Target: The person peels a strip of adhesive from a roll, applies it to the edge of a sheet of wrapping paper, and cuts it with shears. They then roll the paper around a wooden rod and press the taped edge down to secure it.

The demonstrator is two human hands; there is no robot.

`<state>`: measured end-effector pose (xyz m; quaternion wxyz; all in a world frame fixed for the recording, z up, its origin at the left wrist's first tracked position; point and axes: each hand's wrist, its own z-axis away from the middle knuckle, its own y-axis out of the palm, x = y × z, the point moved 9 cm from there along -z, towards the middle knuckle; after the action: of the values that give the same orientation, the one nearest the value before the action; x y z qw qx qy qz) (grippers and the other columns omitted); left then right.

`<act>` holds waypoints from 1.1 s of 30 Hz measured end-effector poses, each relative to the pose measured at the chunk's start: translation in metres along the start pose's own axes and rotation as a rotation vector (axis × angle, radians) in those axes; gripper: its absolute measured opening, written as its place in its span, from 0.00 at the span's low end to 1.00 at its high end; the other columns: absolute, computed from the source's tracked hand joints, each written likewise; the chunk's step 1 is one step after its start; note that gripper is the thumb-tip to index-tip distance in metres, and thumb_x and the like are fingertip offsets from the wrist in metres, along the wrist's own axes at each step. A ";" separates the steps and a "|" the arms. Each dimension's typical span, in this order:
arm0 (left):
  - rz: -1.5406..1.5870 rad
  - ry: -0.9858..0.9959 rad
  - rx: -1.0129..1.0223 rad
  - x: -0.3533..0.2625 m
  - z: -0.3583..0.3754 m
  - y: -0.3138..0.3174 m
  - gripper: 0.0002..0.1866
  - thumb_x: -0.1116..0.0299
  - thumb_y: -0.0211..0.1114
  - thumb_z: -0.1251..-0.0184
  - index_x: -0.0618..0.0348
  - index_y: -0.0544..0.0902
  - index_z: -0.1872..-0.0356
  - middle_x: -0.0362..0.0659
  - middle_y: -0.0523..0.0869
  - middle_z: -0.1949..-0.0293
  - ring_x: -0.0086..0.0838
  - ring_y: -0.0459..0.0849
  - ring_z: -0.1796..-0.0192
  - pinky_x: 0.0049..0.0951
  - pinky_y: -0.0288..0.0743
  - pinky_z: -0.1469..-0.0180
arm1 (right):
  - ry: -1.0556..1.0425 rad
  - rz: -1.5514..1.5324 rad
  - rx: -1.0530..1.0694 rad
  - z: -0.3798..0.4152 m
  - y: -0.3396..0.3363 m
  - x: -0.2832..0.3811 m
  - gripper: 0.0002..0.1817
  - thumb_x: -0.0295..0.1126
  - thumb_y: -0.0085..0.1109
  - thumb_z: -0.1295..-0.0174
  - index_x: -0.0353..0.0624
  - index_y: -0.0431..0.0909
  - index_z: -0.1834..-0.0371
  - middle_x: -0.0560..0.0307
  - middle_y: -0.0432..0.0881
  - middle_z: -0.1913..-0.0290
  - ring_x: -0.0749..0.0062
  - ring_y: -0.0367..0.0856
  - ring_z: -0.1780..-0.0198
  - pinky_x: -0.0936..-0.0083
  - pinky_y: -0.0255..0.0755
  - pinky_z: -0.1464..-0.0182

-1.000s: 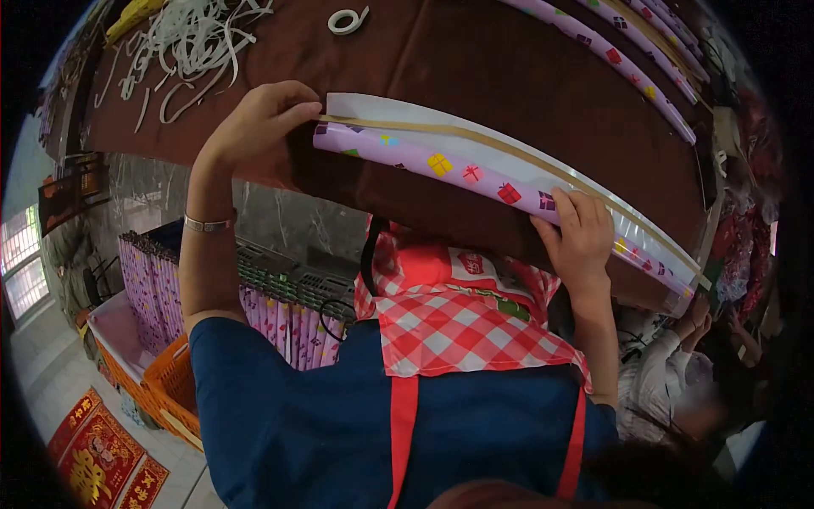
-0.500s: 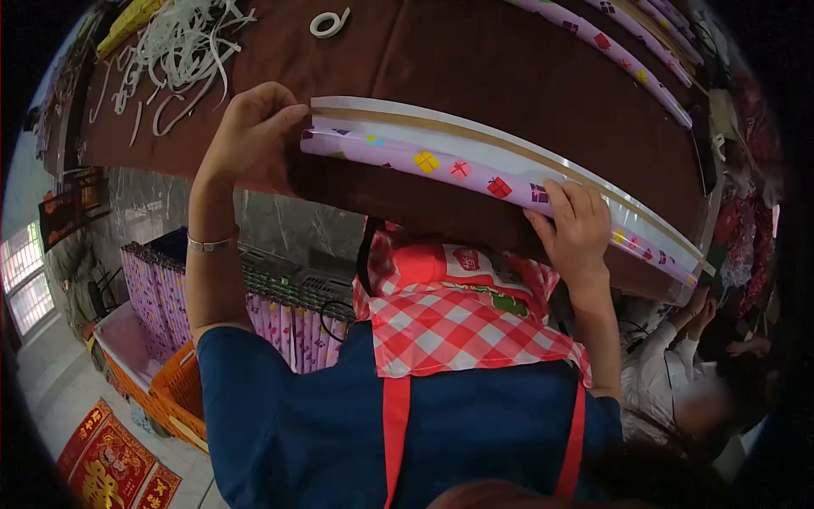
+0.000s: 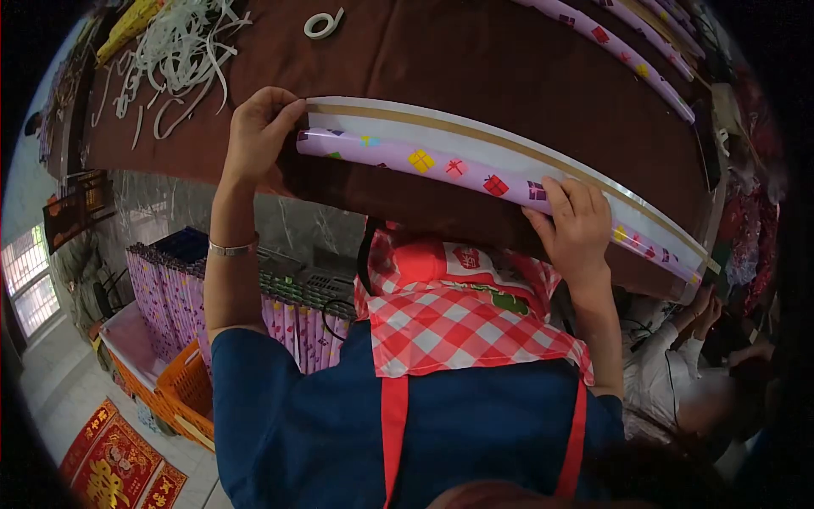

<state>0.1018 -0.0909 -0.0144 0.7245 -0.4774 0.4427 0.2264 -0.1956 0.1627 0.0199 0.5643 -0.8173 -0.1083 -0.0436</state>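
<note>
The right hand (image 3: pixel 581 225), right of the middle, curls partly shut on the purple roll (image 3: pixel 390 157), thumb on the near side. Left of the middle, the left hand (image 3: pixel 259 140) pinches the end of the white flap (image 3: pixel 424 134). The roll looks part wound; keeping the tan strip (image 3: pixel 458 129) straight calls for steady hands. Farther off, a tape ring (image 3: pixel 321 25) lies at the top.

Lilac gift paper (image 3: pixel 390 155) carries yellow, red and purple present motifs beside a white reverse and a tan strip (image 3: pixel 458 129), against a dark brown counter (image 3: pixel 509 76). Red-and-white checks pattern an apron (image 3: pixel 449 327) over a navy shirt (image 3: pixel 314 416); an orange basket (image 3: pixel 185 386) and red-and-gold poster (image 3: pixel 119 458) colour the lower left.
</note>
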 end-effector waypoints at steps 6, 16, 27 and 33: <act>-0.004 0.004 -0.010 0.002 -0.001 -0.001 0.07 0.70 0.65 0.29 0.64 0.83 0.61 0.35 0.83 0.69 0.15 0.77 0.66 0.18 0.73 0.63 | -0.006 -0.011 -0.008 -0.001 -0.002 0.001 0.26 0.40 0.74 0.50 0.45 0.79 0.47 0.56 0.78 0.56 0.56 0.76 0.57 0.60 0.70 0.56; -0.001 0.037 -0.020 0.000 -0.002 -0.001 0.08 0.70 0.66 0.31 0.65 0.83 0.62 0.35 0.83 0.70 0.15 0.78 0.67 0.18 0.73 0.64 | -0.012 -0.017 -0.017 -0.001 -0.001 0.001 0.27 0.39 0.75 0.51 0.45 0.79 0.47 0.56 0.77 0.56 0.57 0.76 0.57 0.61 0.70 0.58; -0.075 0.005 -0.026 -0.003 -0.003 -0.002 0.09 0.70 0.66 0.32 0.68 0.83 0.62 0.38 0.85 0.69 0.16 0.81 0.66 0.20 0.75 0.62 | -0.012 -0.006 0.003 0.000 0.001 0.000 0.27 0.40 0.74 0.50 0.45 0.79 0.46 0.55 0.77 0.55 0.56 0.76 0.56 0.60 0.71 0.55; -0.081 0.018 -0.050 -0.003 -0.004 -0.001 0.09 0.69 0.67 0.32 0.68 0.83 0.63 0.38 0.85 0.70 0.16 0.80 0.66 0.20 0.75 0.63 | -0.004 -0.004 0.005 0.001 0.001 0.000 0.27 0.40 0.74 0.49 0.45 0.79 0.46 0.55 0.77 0.56 0.56 0.76 0.55 0.60 0.71 0.55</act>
<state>0.0995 -0.0951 -0.0123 0.7170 -0.5148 0.4236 0.2034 -0.1952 0.1628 0.0185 0.5658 -0.8159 -0.1112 -0.0427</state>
